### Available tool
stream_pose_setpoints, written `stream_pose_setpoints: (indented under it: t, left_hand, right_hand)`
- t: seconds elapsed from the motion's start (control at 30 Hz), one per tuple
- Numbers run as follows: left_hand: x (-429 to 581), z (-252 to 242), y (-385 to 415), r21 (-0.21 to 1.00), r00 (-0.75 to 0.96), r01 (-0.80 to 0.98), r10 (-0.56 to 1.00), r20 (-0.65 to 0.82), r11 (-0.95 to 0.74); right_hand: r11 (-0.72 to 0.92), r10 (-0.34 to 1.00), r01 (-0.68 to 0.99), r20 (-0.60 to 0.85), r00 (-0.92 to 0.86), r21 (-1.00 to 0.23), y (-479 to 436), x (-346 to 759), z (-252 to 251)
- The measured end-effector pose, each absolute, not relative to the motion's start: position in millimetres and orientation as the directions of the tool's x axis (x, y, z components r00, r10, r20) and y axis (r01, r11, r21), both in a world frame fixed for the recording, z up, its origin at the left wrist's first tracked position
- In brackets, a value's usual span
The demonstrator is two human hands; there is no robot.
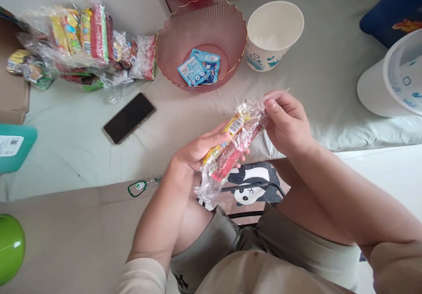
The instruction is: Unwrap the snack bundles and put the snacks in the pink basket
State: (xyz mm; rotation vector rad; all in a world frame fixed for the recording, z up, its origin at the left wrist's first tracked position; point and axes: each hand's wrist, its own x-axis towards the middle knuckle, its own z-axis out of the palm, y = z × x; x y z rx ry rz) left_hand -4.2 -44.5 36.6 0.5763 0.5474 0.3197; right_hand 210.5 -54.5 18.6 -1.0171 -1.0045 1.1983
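Observation:
My left hand (198, 151) cradles a clear plastic snack pack (231, 147) with yellow and red wrappers inside, fingers curled under its middle. My right hand (285, 120) pinches the pack's upper end, thumb and fingers pressed together on the crinkled plastic. The pack hangs slantwise above my lap, its lower end loose. Beyond it stands a pink ribbed bowl (171, 43) holding a few blue sachets (198, 67).
A pile of wrapped snack packs (82, 43) lies at the back left. A dark phone (129, 117) rests on the pale sheet. A white paper cup (273, 34) stands by the bowl. A white tub (392, 81) is at right, a cardboard box (11, 87) at left.

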Motion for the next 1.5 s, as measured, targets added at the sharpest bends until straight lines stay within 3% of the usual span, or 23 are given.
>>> stream_pose_setpoints:
  t: [0.1,0.23,0.33,0.4,0.47,0.63,0.73,0.8,0.9,1.0,1.17,1.27,1.37,1.43,1.5]
  left_hand:
    - [-4,35,-45,0.545,0.823,-0.153,0.411,-0.391,0.825]
    - [2,30,-44,0.599,0.721,-0.228,0.547,-0.426,0.768]
    - [8,26,-45,0.694,0.59,-0.272,0.686,-0.427,0.666]
    - [12,26,-46,0.739,0.564,-0.265,0.721,-0.403,0.62]
    - [13,28,-48,0.754,0.592,-0.24,0.708,-0.385,0.611]
    - [10,30,-47,0.701,0.662,-0.196,0.62,-0.422,0.686]
    - [7,30,-44,0.675,0.654,-0.21,0.615,-0.441,0.707]
    - [5,30,-42,0.652,0.642,-0.243,0.623,-0.447,0.718]
    - [5,35,-38,0.608,0.591,-0.356,0.675,-0.441,0.709]
    - [5,40,-37,0.578,0.529,-0.466,0.734,-0.426,0.67]
    - [6,39,-35,0.592,0.42,-0.473,0.757,-0.5,0.653]
    - [9,34,-34,0.63,0.371,-0.417,0.755,-0.54,0.655]
    - [15,33,-33,0.641,0.366,-0.374,0.742,-0.562,0.67]
    - [19,34,-33,0.64,0.364,-0.372,0.74,-0.566,0.672]
    - [21,34,-35,0.646,0.358,-0.379,0.749,-0.558,0.662]
  right_hand:
    - [0.043,0.997,-0.247,0.027,0.069,-0.968,-52,211,13]
    - [0.207,0.934,0.112,0.231,0.271,-0.972,-56,213,12]
    - [0.352,0.916,0.368,0.398,0.055,-0.861,-63,211,14]
    - [0.428,0.898,0.445,0.426,-0.111,-0.787,-66,207,14]
    - [0.456,0.885,0.485,0.435,-0.163,-0.746,-67,202,13]
    - [0.538,0.82,0.48,0.563,-0.104,-0.693,-64,199,15]
    - [0.494,0.831,0.462,0.556,-0.002,-0.737,-63,204,21]
    - [0.391,0.881,0.394,0.462,0.103,-0.832,-62,207,24]
    - [0.202,0.947,0.156,0.234,0.221,-0.967,-59,211,21]
    - [0.052,0.972,-0.053,0.039,0.231,-0.997,-53,217,11]
    - [0.042,0.938,-0.133,-0.007,0.347,-0.99,-45,226,-1]
    - [0.214,0.863,0.036,0.206,0.462,-0.976,-52,225,10]
    - [0.508,0.75,0.429,0.629,0.205,-0.747,-66,218,27]
    - [0.549,0.768,0.51,0.641,0.004,-0.662,-71,211,33]
    - [0.414,0.895,0.506,0.44,-0.076,-0.757,-73,205,32]
